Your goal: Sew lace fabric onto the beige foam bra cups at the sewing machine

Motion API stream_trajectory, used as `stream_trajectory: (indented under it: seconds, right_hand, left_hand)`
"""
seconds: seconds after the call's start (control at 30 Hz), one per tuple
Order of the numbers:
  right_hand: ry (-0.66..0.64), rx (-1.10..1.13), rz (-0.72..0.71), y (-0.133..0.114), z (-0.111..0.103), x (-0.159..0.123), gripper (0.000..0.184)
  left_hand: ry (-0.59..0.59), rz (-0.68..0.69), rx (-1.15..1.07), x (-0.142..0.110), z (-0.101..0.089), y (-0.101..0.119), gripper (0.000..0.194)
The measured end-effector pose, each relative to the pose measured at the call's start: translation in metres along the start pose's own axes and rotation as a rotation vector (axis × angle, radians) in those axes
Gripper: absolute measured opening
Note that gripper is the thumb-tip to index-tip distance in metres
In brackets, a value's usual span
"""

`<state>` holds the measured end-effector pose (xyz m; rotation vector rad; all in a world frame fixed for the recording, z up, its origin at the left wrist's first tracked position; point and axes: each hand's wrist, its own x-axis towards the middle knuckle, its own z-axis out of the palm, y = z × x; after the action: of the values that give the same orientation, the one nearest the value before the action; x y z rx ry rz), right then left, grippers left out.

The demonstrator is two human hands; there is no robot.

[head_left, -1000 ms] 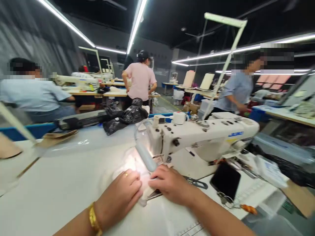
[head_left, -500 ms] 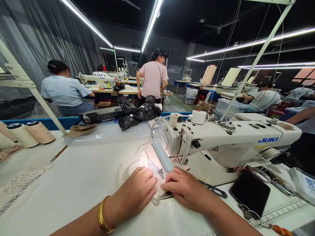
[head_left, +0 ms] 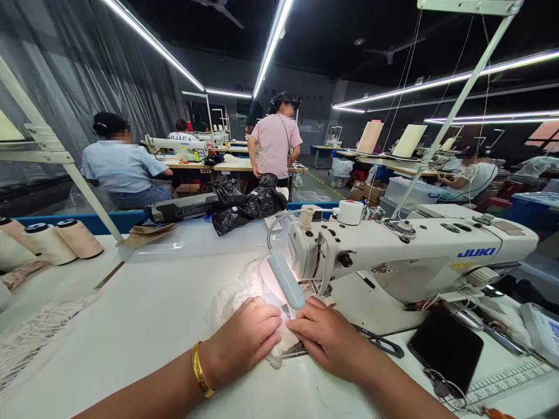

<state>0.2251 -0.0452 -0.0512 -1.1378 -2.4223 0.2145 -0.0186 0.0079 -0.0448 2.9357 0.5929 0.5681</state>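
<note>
White lace fabric (head_left: pixel 231 298) lies bunched under the head of a white JUKI sewing machine (head_left: pixel 406 244). My left hand (head_left: pixel 242 336), with a ring and a gold bracelet, is closed on the fabric's near left part, fingers curled together. From the right, my right hand (head_left: pixel 334 340) pinches the fabric beside the presser foot, thumb and fingers together. Their fingertips are a small gap apart. A grey lamp (head_left: pixel 286 279) on a flexible neck lights the spot and partly hides the needle area. What lies beneath my fingers is hidden.
Right of my hands are black thread snips (head_left: pixel 379 340), a dark phone (head_left: pixel 448 349), keys and a printed ruler (head_left: pixel 502 378). Thread cones (head_left: pixel 81 238) and fringed lace (head_left: pixel 39 331) are at left. Black plastic bags (head_left: pixel 251 203) lie behind; co-workers are beyond.
The view has shifted slightly. My hands stay closed on the fabric at nearly the same place. An arm at the far right edge has gone from view.
</note>
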Motion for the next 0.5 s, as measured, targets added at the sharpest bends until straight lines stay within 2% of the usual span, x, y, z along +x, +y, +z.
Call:
stream_trajectory:
  seconds: [0.13,0.3,0.5]
  right_hand:
    - [0.019,-0.044,0.017,0.002,0.0,0.0,0.027]
    - [0.019,-0.07,0.066,0.007,0.0,-0.002,0.03]
    - [0.016,-0.085,0.093,0.008,0.002,-0.003,0.025]
  left_hand:
    - [0.047,0.058,0.008,0.007,0.004,-0.01,0.023]
    - [0.048,0.143,-0.002,0.019,0.006,-0.026,0.022]
    - [0.053,0.214,-0.026,0.026,0.009,-0.04,0.022]
